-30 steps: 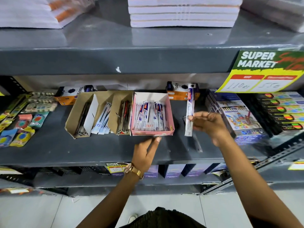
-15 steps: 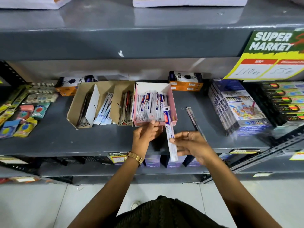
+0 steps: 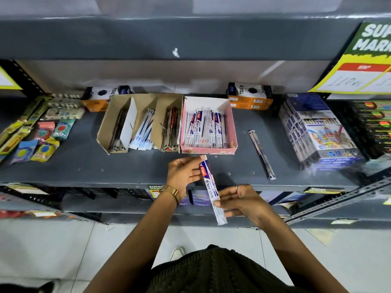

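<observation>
At 12 o'clock from both hands, on the grey shelf (image 3: 84, 166), sits the pink box (image 3: 208, 149). At 6 o'clock from it I hold 1 pen packet (image 3: 209, 185) over the shelf edge. My left hand (image 3: 183, 174) pinches its top end and my right hand (image 3: 243, 203) pinches its low end. It looks light, thin, bendy and slick, so I think holding both ends is best.

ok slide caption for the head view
Left hand and right hand hold a packaged pen by the pink box.
</observation>
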Available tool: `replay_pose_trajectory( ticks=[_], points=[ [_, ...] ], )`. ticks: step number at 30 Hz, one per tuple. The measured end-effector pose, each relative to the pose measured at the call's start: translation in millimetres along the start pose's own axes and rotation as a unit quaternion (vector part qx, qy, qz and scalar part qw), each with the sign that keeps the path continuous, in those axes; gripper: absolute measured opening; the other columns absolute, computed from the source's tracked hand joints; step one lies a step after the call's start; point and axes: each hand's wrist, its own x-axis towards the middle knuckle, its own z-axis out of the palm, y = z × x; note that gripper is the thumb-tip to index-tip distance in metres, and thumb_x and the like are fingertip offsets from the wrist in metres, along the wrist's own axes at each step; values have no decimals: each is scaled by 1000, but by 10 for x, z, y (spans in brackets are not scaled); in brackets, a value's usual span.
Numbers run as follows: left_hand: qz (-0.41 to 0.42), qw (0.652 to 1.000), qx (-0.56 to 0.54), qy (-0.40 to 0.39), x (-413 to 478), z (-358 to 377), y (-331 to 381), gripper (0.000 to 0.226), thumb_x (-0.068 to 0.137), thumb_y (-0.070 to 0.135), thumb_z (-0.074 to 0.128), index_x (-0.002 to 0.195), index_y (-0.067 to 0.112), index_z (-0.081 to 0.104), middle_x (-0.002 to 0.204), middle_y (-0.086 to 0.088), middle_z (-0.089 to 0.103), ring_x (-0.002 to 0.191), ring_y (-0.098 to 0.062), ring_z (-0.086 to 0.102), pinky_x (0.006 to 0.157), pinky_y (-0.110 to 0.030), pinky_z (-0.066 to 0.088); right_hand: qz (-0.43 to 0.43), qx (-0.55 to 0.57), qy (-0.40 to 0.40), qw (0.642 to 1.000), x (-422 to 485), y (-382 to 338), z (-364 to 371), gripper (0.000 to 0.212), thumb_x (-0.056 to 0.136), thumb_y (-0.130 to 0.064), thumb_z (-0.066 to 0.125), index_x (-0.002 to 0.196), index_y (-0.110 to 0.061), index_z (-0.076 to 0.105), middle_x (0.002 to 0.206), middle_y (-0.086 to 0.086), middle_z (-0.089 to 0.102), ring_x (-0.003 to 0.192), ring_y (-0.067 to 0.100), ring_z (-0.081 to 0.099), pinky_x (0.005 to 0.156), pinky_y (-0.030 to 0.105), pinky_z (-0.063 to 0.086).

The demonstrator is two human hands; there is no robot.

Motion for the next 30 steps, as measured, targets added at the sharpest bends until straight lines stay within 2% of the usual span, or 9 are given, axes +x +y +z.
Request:
replay_pose_trajectory(
  ticks=[5, 9, 12, 14, 16, 21, 24, 28, 30],
  points=[
    [32, 999, 8, -4, -28, -46, 63, 5, 84, 12, 70, 80, 12, 69, 69, 1, 74, 64, -14, 69, 57, -25, 56, -8, 21, 1, 1000, -9, 23, 65, 19, 72, 1, 77, 88, -8, 72, 74, 1, 76, 67, 12, 72, 54, 20, 55],
    [207, 975, 85, 2, 6, -166, -3, 13, 90, 32, 63, 84, 27, 74, 66, 3, 68, 64, -13, 63, 60, -27, 53, -40, 11, 10, 999, -5, -141, 36, 19, 73, 2, 75, 89, -7, 72, 74, 2, 76, 65, 11, 71, 55, 20, 56],
    [407, 826, 383, 77, 64, -372, -118, 27, 92, 43, 51, 86, 30, 73, 52, 9, 59, 47, -8, 55, 44, -17, 39, -85, 12, 33, 996, 28, -409, -18, 25, 71, 5, 75, 93, -8, 70, 72, -1, 77, 66, 7, 71, 55, 19, 55],
    [484, 708, 503, 110, 120, -497, -207, 31, 91, 38, 50, 93, 22, 76, 83, 2, 76, 78, -13, 71, 55, -22, 54, -119, 9, 53, 991, 97, -636, -52, 31, 69, 8, 75, 95, -7, 68, 71, -2, 76, 66, 6, 71, 52, 19, 54],
    [505, 656, 554, 87, 188, -620, -281, 42, 95, 40, 42, 97, 16, 77, 104, -2, 74, 100, -14, 68, 66, -28, 60, -139, -5, 72, 988, 224, -860, -59, 33, 69, 10, 75, 99, -3, 67, 66, -3, 76, 62, 5, 71, 50, 19, 55],
    [440, 650, 619, 46, 236, -745, -334, 73, 95, 63, 18, 115, 15, 69, 121, -2, 66, 112, -16, 62, 77, -32, 57, -129, -51, 111, 984, 732, -1276, -47, 39, 73, 18, 67, 107, 1, 60, 80, 11, 68, 51, 6, 69, 49, 22, 58],
    [437, 659, 610, 52, 232, -740, -324, 71, 94, 64, 21, 113, 18, 71, 120, 0, 67, 111, -15, 63, 73, -30, 59, -83, -64, 110, 988, 997, -1440, 3, 38, 77, 20, 62, 106, -3, 53, 78, 11, 62, 58, 17, 67, 47, 26, 57],
    [486, 639, 592, 69, 222, -724, -322, 63, 96, 57, 28, 105, 16, 75, 114, 0, 70, 108, -14, 65, 71, -26, 57, -62, -83, 124, 987, 1233, -1440, 74, 36, 75, 18, 65, 103, 0, 52, 87, 23, 64, 63, 25, 68, 65, 39, 60],
    [501, 627, 592, 75, 225, -721, -330, 55, 96, 52, 34, 103, 16, 76, 112, -1, 71, 107, -13, 65, 73, -25, 56, -71, -106, 149, 981, 1284, -1386, 88, 39, 70, 16, 71, 103, 3, 55, 100, 30, 65, 69, 31, 69, 55, 37, 61]
  ],
)
